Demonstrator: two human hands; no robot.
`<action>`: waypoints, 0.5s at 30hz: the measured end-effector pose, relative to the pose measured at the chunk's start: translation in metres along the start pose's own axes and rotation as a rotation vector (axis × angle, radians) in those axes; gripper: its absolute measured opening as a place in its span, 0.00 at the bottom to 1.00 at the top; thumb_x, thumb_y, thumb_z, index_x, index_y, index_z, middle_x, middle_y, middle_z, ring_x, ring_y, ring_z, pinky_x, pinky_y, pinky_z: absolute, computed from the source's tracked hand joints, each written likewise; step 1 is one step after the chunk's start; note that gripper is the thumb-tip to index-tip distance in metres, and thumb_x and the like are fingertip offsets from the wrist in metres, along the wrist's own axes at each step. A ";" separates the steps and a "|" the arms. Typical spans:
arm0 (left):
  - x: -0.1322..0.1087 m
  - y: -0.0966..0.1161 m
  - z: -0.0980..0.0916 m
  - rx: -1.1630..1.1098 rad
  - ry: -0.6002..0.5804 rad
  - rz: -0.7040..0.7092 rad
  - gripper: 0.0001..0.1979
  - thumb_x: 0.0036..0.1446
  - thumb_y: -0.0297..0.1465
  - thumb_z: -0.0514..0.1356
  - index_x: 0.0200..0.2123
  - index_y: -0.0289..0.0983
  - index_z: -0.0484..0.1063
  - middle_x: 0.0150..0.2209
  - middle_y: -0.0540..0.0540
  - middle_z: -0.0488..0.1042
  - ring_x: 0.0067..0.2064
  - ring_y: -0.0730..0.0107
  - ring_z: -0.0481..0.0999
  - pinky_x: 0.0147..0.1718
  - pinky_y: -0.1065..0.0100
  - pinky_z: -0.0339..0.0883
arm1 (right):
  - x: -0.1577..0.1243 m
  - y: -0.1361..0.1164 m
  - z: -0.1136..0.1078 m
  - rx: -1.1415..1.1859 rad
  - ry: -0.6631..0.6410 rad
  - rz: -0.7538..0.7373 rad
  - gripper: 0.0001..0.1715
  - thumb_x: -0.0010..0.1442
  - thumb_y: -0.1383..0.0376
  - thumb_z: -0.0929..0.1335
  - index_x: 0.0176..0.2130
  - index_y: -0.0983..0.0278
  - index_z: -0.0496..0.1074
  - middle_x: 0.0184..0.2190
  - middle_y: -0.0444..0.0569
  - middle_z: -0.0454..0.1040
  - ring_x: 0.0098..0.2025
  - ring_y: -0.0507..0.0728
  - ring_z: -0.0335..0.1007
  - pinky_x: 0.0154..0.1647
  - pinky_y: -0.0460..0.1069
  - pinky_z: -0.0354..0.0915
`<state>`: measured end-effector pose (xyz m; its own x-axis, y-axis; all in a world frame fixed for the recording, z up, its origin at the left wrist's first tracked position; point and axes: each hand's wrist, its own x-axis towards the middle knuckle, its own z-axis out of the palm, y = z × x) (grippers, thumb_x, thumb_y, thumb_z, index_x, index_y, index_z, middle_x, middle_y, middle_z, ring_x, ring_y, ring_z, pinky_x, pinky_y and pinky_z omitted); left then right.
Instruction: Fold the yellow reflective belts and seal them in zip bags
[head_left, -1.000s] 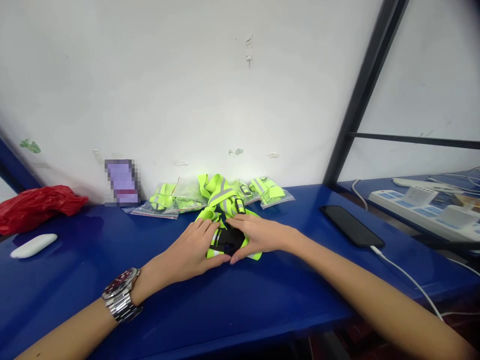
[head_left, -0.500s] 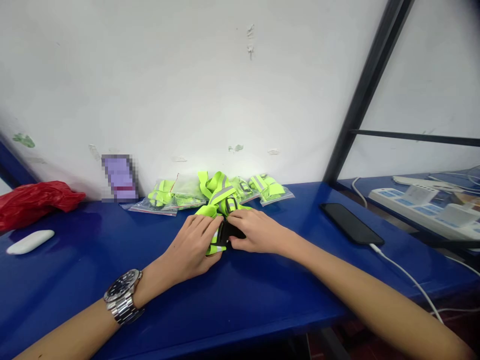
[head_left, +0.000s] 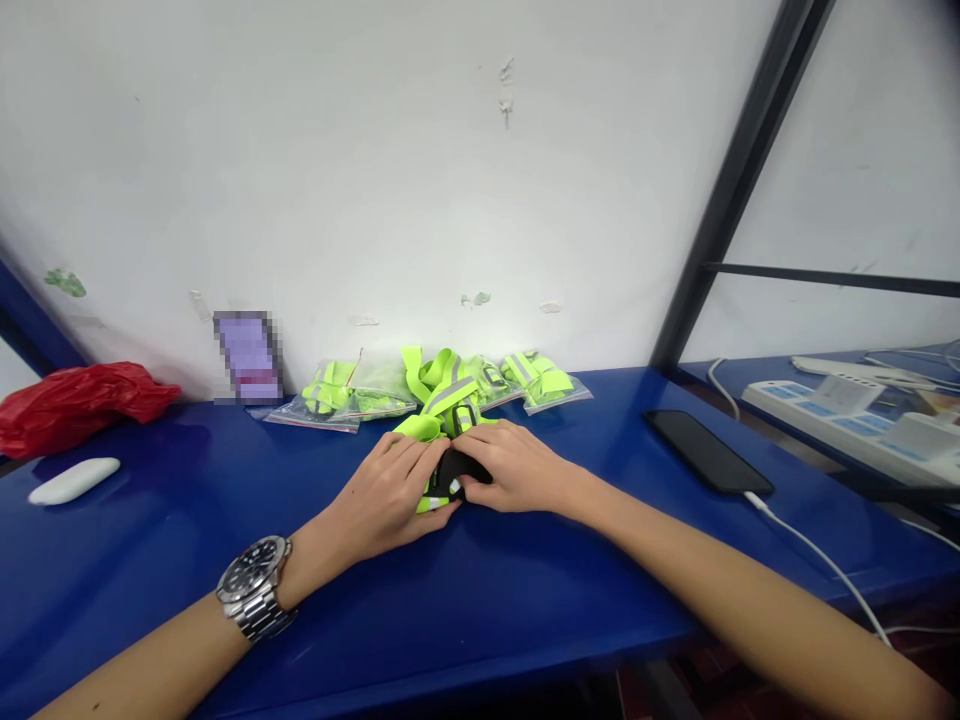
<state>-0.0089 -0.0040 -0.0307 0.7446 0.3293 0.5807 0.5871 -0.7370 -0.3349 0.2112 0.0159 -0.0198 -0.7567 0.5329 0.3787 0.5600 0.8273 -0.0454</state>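
Observation:
A neon yellow-green reflective strap bundle [head_left: 442, 400] with grey bands and a black part lies on the blue table [head_left: 480, 600], near the wall. My left hand [head_left: 386, 495], a steel watch on its wrist, curls over the bundle's left side and presses it together. Against it from the right, my right hand [head_left: 514, 465] grips the black part, fingers closed around it. Both hands meet at the middle of the bundle, which they largely hide.
Several clear bags of folded neon straps [head_left: 341, 395] lie along the wall. A red plastic bag [head_left: 75, 400] and a white oval object [head_left: 71, 480] sit at the left. A black phone [head_left: 709, 450] with a white cable lies right, beyond it a power strip [head_left: 847, 410].
My hands have drawn closer together and squeezed the strap bundle into a smaller wad. The yellow end that stuck out under my right hand a second ago is now tucked in.

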 end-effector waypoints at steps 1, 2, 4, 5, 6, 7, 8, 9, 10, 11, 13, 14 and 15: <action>-0.002 -0.002 0.000 -0.007 0.008 -0.005 0.24 0.59 0.36 0.59 0.54 0.28 0.61 0.41 0.35 0.75 0.42 0.54 0.76 0.42 0.55 0.69 | -0.002 0.002 -0.001 0.025 0.013 -0.018 0.21 0.61 0.60 0.65 0.51 0.68 0.67 0.44 0.56 0.74 0.44 0.60 0.70 0.45 0.54 0.63; -0.004 -0.004 0.001 -0.015 0.018 -0.013 0.25 0.59 0.37 0.60 0.54 0.28 0.61 0.42 0.35 0.75 0.42 0.54 0.76 0.42 0.56 0.70 | -0.004 0.004 -0.002 0.045 0.029 -0.029 0.27 0.61 0.57 0.66 0.55 0.69 0.64 0.46 0.58 0.73 0.47 0.61 0.70 0.47 0.55 0.63; -0.009 -0.008 0.001 -0.036 0.043 -0.031 0.26 0.59 0.37 0.60 0.55 0.28 0.60 0.43 0.35 0.75 0.43 0.54 0.76 0.43 0.57 0.71 | -0.007 0.006 -0.003 0.053 0.057 -0.024 0.38 0.56 0.52 0.70 0.58 0.71 0.61 0.50 0.60 0.70 0.50 0.64 0.67 0.50 0.57 0.64; -0.011 -0.010 0.001 -0.046 0.053 -0.041 0.27 0.59 0.38 0.61 0.56 0.29 0.60 0.44 0.34 0.75 0.44 0.55 0.76 0.43 0.58 0.71 | -0.007 0.007 -0.004 0.039 0.064 -0.012 0.40 0.53 0.52 0.72 0.57 0.71 0.61 0.50 0.61 0.69 0.50 0.64 0.66 0.50 0.57 0.64; -0.013 -0.012 0.000 -0.055 0.059 -0.047 0.27 0.58 0.38 0.61 0.56 0.30 0.60 0.44 0.35 0.75 0.44 0.55 0.76 0.43 0.59 0.72 | -0.007 0.006 -0.004 0.018 0.067 0.000 0.40 0.51 0.53 0.73 0.55 0.71 0.63 0.49 0.61 0.69 0.50 0.65 0.66 0.50 0.57 0.65; -0.014 -0.014 0.000 -0.060 0.062 -0.048 0.27 0.58 0.38 0.61 0.56 0.30 0.59 0.45 0.35 0.75 0.44 0.56 0.76 0.43 0.59 0.72 | -0.007 0.005 -0.004 -0.007 0.065 0.009 0.37 0.50 0.55 0.73 0.53 0.71 0.64 0.48 0.60 0.69 0.50 0.65 0.65 0.50 0.57 0.65; -0.015 -0.015 0.000 -0.059 0.063 -0.046 0.28 0.59 0.38 0.61 0.57 0.30 0.59 0.45 0.35 0.75 0.45 0.56 0.76 0.44 0.60 0.72 | -0.006 0.004 -0.004 -0.031 0.059 0.015 0.34 0.51 0.57 0.73 0.52 0.71 0.65 0.47 0.59 0.69 0.49 0.64 0.65 0.50 0.57 0.66; -0.016 -0.016 0.000 -0.052 0.064 -0.041 0.28 0.59 0.38 0.61 0.57 0.31 0.59 0.45 0.35 0.75 0.45 0.56 0.76 0.44 0.60 0.72 | -0.005 0.002 -0.005 -0.058 0.053 0.017 0.31 0.51 0.58 0.73 0.51 0.71 0.66 0.46 0.59 0.70 0.49 0.64 0.65 0.50 0.57 0.66; -0.017 -0.017 0.000 -0.042 0.060 -0.034 0.28 0.59 0.38 0.61 0.57 0.31 0.59 0.44 0.36 0.75 0.45 0.56 0.76 0.43 0.60 0.72 | -0.004 0.001 -0.005 -0.087 0.047 0.015 0.30 0.52 0.59 0.72 0.50 0.72 0.66 0.45 0.59 0.70 0.49 0.65 0.65 0.50 0.57 0.66; -0.018 -0.018 0.000 -0.030 0.053 -0.027 0.27 0.59 0.38 0.61 0.57 0.31 0.59 0.44 0.36 0.75 0.44 0.56 0.77 0.43 0.60 0.73 | -0.004 0.000 -0.005 -0.117 0.041 0.013 0.29 0.53 0.61 0.72 0.50 0.72 0.66 0.45 0.60 0.69 0.49 0.65 0.65 0.50 0.57 0.66; -0.019 -0.020 0.000 -0.007 0.049 -0.021 0.27 0.59 0.39 0.60 0.56 0.31 0.59 0.42 0.36 0.75 0.43 0.56 0.77 0.41 0.60 0.73 | -0.004 0.000 -0.005 -0.174 0.032 0.009 0.29 0.53 0.63 0.71 0.51 0.74 0.65 0.45 0.61 0.69 0.50 0.66 0.64 0.51 0.58 0.65; -0.020 -0.020 0.000 -0.001 0.049 -0.025 0.27 0.60 0.39 0.60 0.57 0.31 0.59 0.41 0.37 0.75 0.41 0.57 0.78 0.40 0.61 0.73 | -0.004 0.000 -0.005 -0.196 0.033 0.012 0.30 0.53 0.64 0.71 0.52 0.74 0.64 0.46 0.62 0.68 0.51 0.67 0.63 0.52 0.59 0.64; -0.021 -0.021 0.000 0.000 0.051 -0.033 0.27 0.60 0.40 0.60 0.57 0.31 0.59 0.41 0.37 0.76 0.41 0.57 0.78 0.40 0.61 0.73 | -0.005 0.000 -0.005 -0.209 0.040 0.018 0.32 0.52 0.64 0.72 0.53 0.75 0.63 0.47 0.63 0.68 0.51 0.67 0.63 0.51 0.59 0.64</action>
<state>-0.0365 0.0046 -0.0354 0.7078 0.3224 0.6285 0.6108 -0.7264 -0.3152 0.2165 0.0129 -0.0169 -0.7343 0.5363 0.4163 0.6341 0.7607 0.1386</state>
